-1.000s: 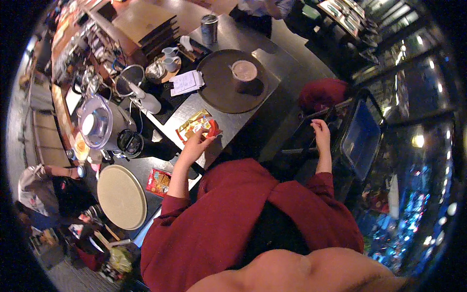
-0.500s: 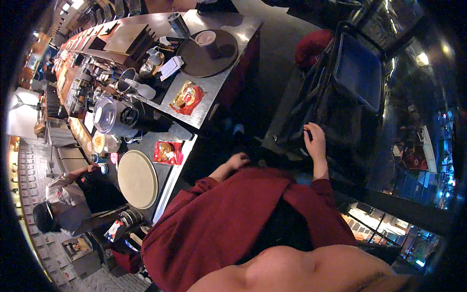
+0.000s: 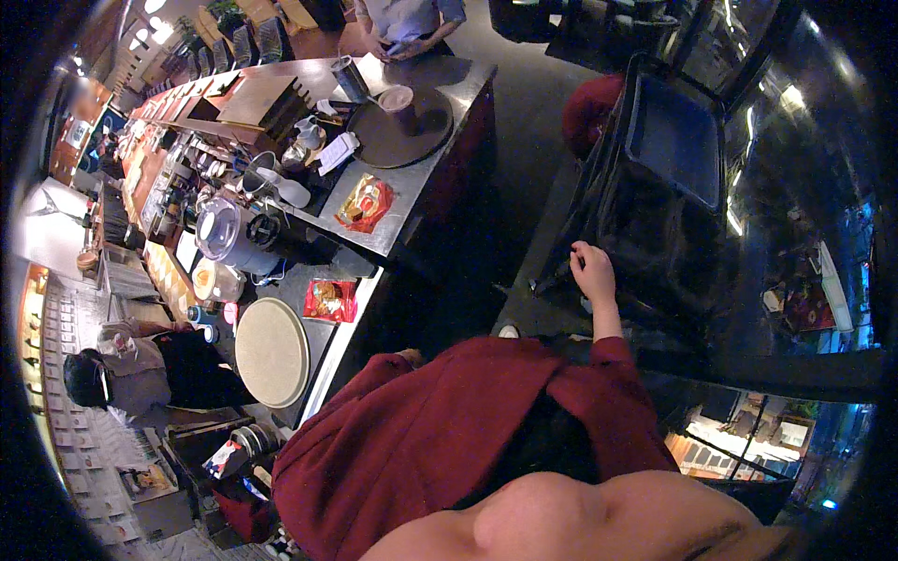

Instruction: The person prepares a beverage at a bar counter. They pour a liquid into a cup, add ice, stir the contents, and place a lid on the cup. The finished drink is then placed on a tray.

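My right hand [image 3: 594,271] hangs out ahead of me with its fingers loosely bent and nothing visible in them. It is nearest to a dark cart or bin draped in black, topped by a dark blue-grey tub [image 3: 675,140]; I see no contact. Of my left hand [image 3: 410,357] only a small part shows past the dark red sleeve, beside the counter edge; its fingers are hidden. On the counter to my left lie a round beige board [image 3: 271,352] and a red packet [image 3: 331,300]. A second red and gold packet [image 3: 365,203] rests on the metal counter further ahead.
A round dark tray [image 3: 402,140] bears a cup [image 3: 396,99]. Jugs and a clear-lidded machine [image 3: 218,229] crowd the counter. One person [image 3: 140,365] in a dark cap works behind it; another [image 3: 412,23] stands at its far end. A red rounded object [image 3: 591,112] is beside the cart.
The counter and cart have shifted in view. My left hand has drawn back mostly behind the sleeve. My right hand's fingers are closer together. A person has appeared at the counter's far end.
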### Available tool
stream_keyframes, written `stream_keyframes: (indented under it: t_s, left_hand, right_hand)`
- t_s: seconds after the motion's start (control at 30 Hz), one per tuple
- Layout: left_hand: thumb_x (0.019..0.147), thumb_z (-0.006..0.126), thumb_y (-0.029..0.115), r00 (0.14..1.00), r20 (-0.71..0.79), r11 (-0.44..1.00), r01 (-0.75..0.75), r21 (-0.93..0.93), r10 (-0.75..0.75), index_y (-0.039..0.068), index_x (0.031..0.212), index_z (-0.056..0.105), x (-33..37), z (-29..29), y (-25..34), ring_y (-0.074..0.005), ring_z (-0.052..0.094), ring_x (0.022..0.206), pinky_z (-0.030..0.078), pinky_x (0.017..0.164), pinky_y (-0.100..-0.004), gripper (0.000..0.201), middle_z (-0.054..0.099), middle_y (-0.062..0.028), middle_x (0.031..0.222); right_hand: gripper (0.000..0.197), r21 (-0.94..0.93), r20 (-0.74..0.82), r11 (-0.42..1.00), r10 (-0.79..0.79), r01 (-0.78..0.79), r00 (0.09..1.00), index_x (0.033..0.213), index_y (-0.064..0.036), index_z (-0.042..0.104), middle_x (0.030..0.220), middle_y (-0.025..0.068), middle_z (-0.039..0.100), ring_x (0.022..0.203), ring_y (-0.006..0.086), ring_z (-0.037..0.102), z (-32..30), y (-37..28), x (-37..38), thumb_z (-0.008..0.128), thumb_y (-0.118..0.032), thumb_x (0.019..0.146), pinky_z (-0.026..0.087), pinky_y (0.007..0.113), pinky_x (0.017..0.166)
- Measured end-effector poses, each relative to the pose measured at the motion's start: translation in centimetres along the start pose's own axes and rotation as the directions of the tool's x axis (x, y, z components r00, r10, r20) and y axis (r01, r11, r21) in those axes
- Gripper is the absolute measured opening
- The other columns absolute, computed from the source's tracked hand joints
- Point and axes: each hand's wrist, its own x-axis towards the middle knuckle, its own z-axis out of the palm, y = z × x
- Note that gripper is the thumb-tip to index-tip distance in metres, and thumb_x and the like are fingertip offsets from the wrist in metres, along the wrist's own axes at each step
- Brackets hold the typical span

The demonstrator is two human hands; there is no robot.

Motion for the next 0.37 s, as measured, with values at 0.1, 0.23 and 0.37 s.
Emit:
stream_keyframes:
  t_s: [0.1,0.23,0.37]
  left_hand:
    - [0.085,0.061,0.030,0.987,-0.110,0.992,-0.124,-0.021,0.121,0.004,0.112,0.062,0.9,-0.6,0.2,-0.0320,0.063,0.096,0.049,0.085,-0.0395,0.037,0.065,-0.0192,0.103]
    - [0.084,0.066,0.035,0.962,-0.255,0.976,-0.141,-0.164,0.096,0.004,0.117,0.059,0.8,-5.2,4.5,-0.0333,0.060,0.105,0.047,0.090,-0.0404,0.046,0.063,-0.0184,0.112]
    - [0.081,0.068,0.037,0.901,-0.405,0.903,-0.294,-0.314,0.153,0.005,0.119,0.057,-3.1,-5.3,2.2,-0.0307,0.061,0.106,0.047,0.090,-0.0401,0.051,0.062,-0.0214,0.115]
  right_hand:
    - [0.017,-0.042,-0.058,0.999,-0.033,0.031,0.998,0.096,-0.0077,0.061,0.078,0.0113,0.065,0.077,0.0327,0.061,0.8,-0.9,0.5,0.063,-0.021,0.085,0.049,0.044,0.071]
    - [0.017,-0.060,-0.089,0.998,0.004,-0.009,0.996,0.095,-0.0084,0.061,0.079,0.0112,0.065,0.076,0.0325,0.062,1.9,0.1,0.6,0.063,-0.023,0.085,0.049,0.043,0.069]
    - [0.021,-0.044,-0.032,0.994,0.103,-0.105,0.994,0.098,-0.0088,0.062,0.082,0.0107,0.068,0.082,0.0319,0.064,1.9,-0.7,0.8,0.065,-0.025,0.085,0.050,0.043,0.073]
